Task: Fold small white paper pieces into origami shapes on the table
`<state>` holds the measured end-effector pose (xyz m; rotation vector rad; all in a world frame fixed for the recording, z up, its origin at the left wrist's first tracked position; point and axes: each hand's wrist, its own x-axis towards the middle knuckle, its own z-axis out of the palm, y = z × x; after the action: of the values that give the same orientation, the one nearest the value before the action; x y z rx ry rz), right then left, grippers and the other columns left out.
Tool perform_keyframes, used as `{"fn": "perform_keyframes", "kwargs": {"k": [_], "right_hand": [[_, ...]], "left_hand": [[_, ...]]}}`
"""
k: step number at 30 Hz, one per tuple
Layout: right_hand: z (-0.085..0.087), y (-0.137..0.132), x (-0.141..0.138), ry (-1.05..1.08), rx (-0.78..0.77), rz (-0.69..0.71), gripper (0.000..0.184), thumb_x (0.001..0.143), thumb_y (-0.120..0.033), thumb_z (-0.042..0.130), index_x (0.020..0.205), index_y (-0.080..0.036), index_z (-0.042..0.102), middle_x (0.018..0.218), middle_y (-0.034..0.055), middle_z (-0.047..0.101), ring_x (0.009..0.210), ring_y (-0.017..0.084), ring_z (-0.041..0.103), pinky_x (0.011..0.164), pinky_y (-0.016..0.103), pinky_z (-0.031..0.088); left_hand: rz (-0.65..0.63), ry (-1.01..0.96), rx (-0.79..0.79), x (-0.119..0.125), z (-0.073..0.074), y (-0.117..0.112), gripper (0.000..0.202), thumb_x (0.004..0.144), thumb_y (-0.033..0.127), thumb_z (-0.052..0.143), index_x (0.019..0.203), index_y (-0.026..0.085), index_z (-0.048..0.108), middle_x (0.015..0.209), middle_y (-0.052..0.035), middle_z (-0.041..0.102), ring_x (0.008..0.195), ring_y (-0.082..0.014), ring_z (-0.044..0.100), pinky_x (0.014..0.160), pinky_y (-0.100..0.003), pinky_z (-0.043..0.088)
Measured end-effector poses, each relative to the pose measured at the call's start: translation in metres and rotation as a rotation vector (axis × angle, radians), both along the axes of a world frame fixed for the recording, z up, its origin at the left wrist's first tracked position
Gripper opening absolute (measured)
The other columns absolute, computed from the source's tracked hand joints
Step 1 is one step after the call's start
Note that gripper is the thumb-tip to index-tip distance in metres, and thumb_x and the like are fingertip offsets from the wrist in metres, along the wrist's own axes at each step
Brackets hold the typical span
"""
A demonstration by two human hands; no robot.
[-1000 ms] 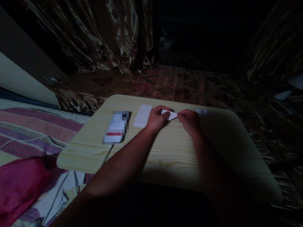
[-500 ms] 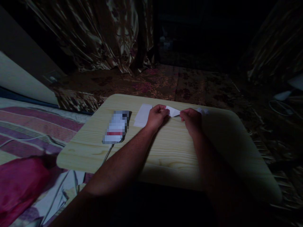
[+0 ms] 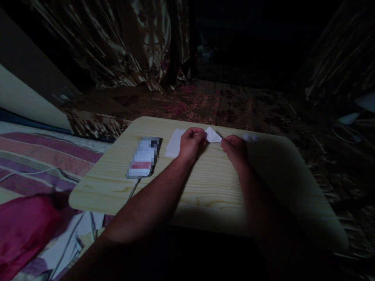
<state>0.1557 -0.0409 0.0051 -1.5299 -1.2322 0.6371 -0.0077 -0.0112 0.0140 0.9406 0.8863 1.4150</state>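
A small piece of white paper [image 3: 214, 136], folded into a triangle with its peak pointing away from me, is held between my two hands above the far part of the wooden table [image 3: 216, 183]. My left hand [image 3: 191, 143] pinches its left corner between thumb and fingers. The right corner is gripped by the fingertips of my right hand [image 3: 235, 148]. Just left of my left hand lies a stack of white paper sheets [image 3: 175, 143], partly covered by that hand. Beyond my right hand sit small folded white paper pieces [image 3: 250, 137].
A phone [image 3: 143, 157], blurred out, lies on the table's left with a white cable [image 3: 134, 190] running from it. To the left is a bed with a striped sheet [image 3: 38, 156] and a pink cloth [image 3: 26, 230]. Patterned curtains [image 3: 146, 43] hang behind.
The folded paper has turned, so its peak now points up and away rather than lying flat with a downward slant. Both hands shifted slightly left, showing more of the small paper pieces.
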Motion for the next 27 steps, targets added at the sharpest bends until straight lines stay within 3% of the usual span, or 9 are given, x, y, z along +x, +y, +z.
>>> {"fn": "perform_keyframes", "kwargs": {"k": [5,10,14,20,27], "right_hand": [[-0.001,0.002,0.0,0.03,0.003,0.05,0.02,0.07,-0.034,0.061,0.08,-0.018,0.064,0.066,0.0012,0.066,0.057,0.015,0.058,0.053,0.026,0.044],[0.005,-0.003,-0.008,0.07,0.115,0.162,0.045,0.067,-0.034,0.069,0.108,-0.018,0.059,0.1,0.0078,0.069,0.08,0.017,0.064,0.07,0.03,0.052],[0.007,-0.008,-0.013,0.039,0.153,0.242,0.056,0.066,-0.032,0.072,0.119,-0.02,0.055,0.117,0.0107,0.065,0.088,0.018,0.063,0.073,0.031,0.052],[0.008,-0.008,-0.011,0.104,0.137,0.255,0.051,0.074,-0.036,0.065,0.122,-0.02,0.055,0.116,0.0106,0.065,0.084,0.017,0.065,0.072,0.031,0.052],[0.005,-0.007,-0.012,0.163,0.119,0.313,0.046,0.074,-0.03,0.062,0.119,-0.021,0.06,0.1,0.0065,0.07,0.084,0.019,0.068,0.071,0.03,0.053]], "left_hand": [[0.012,0.026,0.011,0.0,0.001,0.0,0.027,0.064,0.031,0.075,0.081,0.016,0.061,0.068,-0.0003,0.064,0.056,-0.01,0.057,0.056,-0.024,0.048],[0.071,0.165,0.08,0.001,-0.003,0.0,0.026,0.065,0.034,0.075,0.08,0.015,0.064,0.066,-0.0008,0.064,0.057,-0.0093,0.055,0.056,-0.022,0.044],[0.074,0.243,0.104,0.001,-0.004,-0.001,0.029,0.065,0.036,0.076,0.081,0.014,0.068,0.07,-0.0029,0.066,0.061,-0.0107,0.056,0.058,-0.023,0.045],[0.003,0.288,0.122,0.0,-0.007,-0.003,0.035,0.065,0.04,0.077,0.087,0.014,0.072,0.072,-0.0036,0.067,0.061,-0.0111,0.056,0.06,-0.025,0.045],[-0.078,0.246,0.133,0.002,-0.006,-0.006,0.032,0.065,0.039,0.078,0.085,0.015,0.073,0.07,-0.0023,0.066,0.059,-0.0099,0.054,0.059,-0.024,0.043]]}}
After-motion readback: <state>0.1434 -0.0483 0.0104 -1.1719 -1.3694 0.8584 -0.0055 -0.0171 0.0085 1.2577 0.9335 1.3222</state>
